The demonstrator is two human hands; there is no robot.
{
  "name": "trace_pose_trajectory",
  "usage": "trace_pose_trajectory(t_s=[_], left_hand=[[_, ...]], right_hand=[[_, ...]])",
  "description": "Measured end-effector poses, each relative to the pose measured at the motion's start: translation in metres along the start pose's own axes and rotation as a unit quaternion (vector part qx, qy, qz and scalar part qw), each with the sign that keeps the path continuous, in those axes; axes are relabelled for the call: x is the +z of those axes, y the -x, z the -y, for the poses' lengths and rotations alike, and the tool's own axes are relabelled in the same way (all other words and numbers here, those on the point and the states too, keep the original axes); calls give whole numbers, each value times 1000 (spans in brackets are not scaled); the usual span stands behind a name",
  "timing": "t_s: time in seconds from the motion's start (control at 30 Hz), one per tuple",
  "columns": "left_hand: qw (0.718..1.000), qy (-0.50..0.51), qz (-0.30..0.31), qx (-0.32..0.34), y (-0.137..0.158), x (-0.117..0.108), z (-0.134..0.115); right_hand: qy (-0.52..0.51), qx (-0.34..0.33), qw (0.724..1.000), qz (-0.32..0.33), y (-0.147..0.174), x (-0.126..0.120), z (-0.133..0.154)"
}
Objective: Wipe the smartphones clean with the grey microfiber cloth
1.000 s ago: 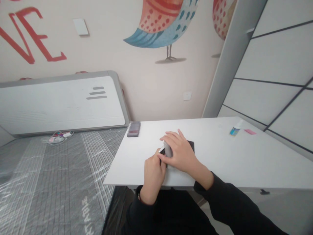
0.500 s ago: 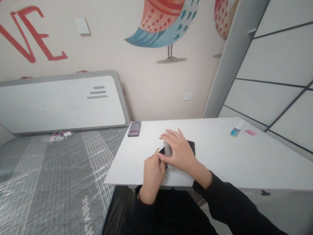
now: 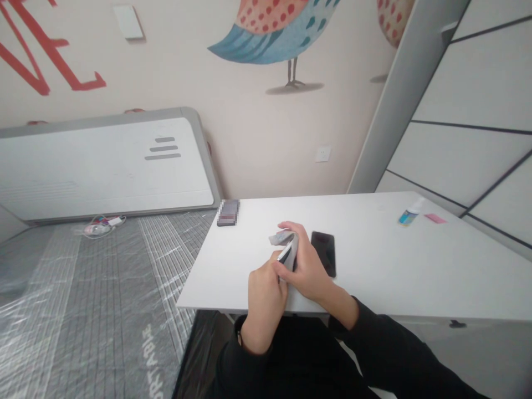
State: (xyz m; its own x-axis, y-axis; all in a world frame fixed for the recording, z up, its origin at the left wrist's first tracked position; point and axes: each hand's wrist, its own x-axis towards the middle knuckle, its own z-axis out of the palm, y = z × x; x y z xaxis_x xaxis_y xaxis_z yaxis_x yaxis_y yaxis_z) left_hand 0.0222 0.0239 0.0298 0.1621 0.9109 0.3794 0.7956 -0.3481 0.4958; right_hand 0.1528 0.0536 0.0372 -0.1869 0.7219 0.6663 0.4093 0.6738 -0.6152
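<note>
My left hand (image 3: 265, 287) is closed round the lower end of a thin dark phone (image 3: 285, 254) with a bright silver edge, tilted up above the table. My right hand (image 3: 308, 265) grips a light grey cloth (image 3: 281, 239) folded over the phone's far side and top, its thumb near the silver edge. Much of the phone is hidden by the fingers and the cloth. Just right of my right hand, a second black phone (image 3: 323, 252) lies flat, screen up, on the white table (image 3: 374, 249).
A pixelated dark box-like thing (image 3: 228, 213) sits at the table's back left corner. Toward the back right are a small spray bottle (image 3: 409, 215) on its side and a pink slip (image 3: 435, 218). Beyond the left edge, plastic-covered floor (image 3: 103, 293) holds a bundle of cables (image 3: 100, 227).
My right hand has turned and closed more, bringing the cloth round the phone's edge. The cloth's loose end now shows above the phone. The view has shifted slightly, uncovering the second phone.
</note>
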Motion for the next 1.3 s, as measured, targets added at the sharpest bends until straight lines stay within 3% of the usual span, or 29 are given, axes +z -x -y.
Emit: trace_pose_trajectory(t_s=[0.13,0.2,0.43,0.73,1.0,1.23,1.3], left_hand=[[998,-59,19,-1,1,3,0],[998,-67,18,2,1,5,1],[1000,-15,-9,-1,-1,2,2],[999,-52,-11,6,-1,9,8],[1000,-21,-22,1,-2,3,6],[999,-39,-20,-3,-2,8,11],[999,-41,-20,-3,-2,8,12]], right_hand=[[81,-159,983,46,-12,-7,15],[109,-188,974,65,-16,-11,16],[208,-41,976,41,-19,-21,12],[144,-151,971,114,-18,-9,31],[185,-33,982,33,-19,-15,9],[141,-161,971,108,-21,-6,25],[137,-171,969,115,-23,-7,21]])
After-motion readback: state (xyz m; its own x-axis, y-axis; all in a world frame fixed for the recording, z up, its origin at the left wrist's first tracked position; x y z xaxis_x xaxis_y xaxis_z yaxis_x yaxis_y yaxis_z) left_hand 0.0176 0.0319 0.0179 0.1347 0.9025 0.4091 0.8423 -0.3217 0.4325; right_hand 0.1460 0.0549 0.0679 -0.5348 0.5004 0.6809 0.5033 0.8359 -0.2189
